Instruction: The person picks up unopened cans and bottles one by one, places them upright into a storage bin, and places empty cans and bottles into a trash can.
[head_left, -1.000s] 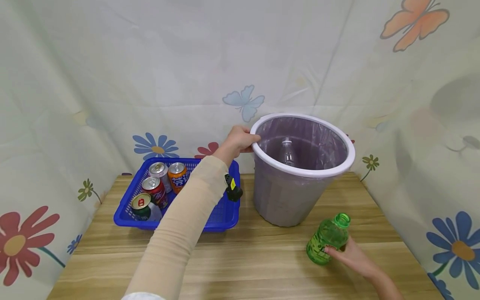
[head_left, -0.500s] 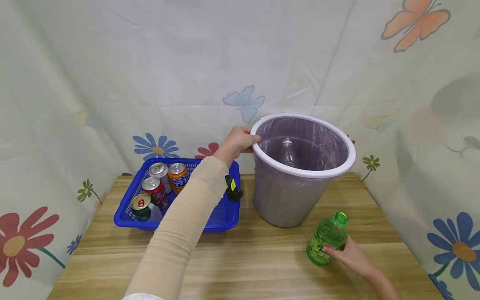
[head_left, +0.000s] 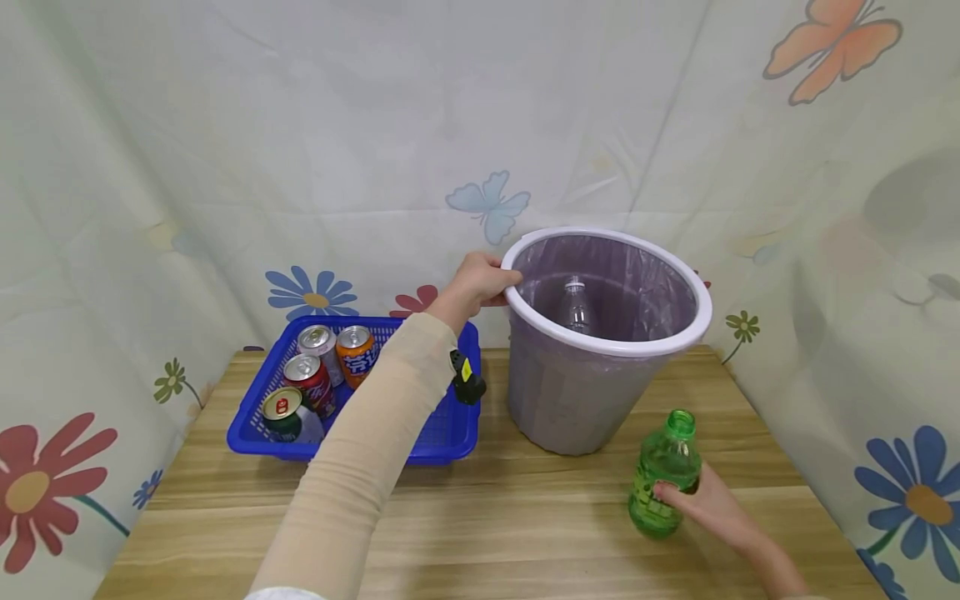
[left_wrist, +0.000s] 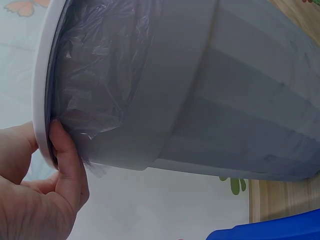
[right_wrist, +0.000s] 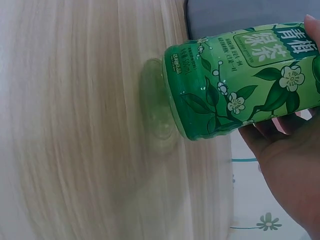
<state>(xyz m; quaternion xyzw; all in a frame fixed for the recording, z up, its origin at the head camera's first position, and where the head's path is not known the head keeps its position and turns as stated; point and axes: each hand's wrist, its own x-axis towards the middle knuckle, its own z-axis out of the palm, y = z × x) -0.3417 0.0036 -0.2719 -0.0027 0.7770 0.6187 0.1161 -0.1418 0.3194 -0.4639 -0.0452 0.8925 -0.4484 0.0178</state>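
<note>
My left hand [head_left: 480, 279] pinches the white rim of the grey trash bin [head_left: 573, 400], thumb on one side and fingers under the lip in the left wrist view. A thin plastic bag [left_wrist: 100, 65] lines the bin, and a clear plastic bottle [head_left: 576, 308] stands inside it. In front of the bin, my right hand [head_left: 716, 504] grips an uncapped green tea bottle [head_left: 670, 454] around its label. The right wrist view shows the bottle's base just over the wooden table [right_wrist: 75, 125], with a green glow beneath; contact is hard to tell.
Left of the bin, a blue plastic basket [head_left: 442, 450] holds several drink cans, among them an orange can [head_left: 356, 354] and a dark red can [head_left: 311, 383]. My left forearm hides part of the basket. A flower-patterned curtain [head_left: 337, 167] surrounds the table.
The green tea bottle in my right hand has shifted slightly right and turned more upright. My left hand and the bin have stayed in place.
</note>
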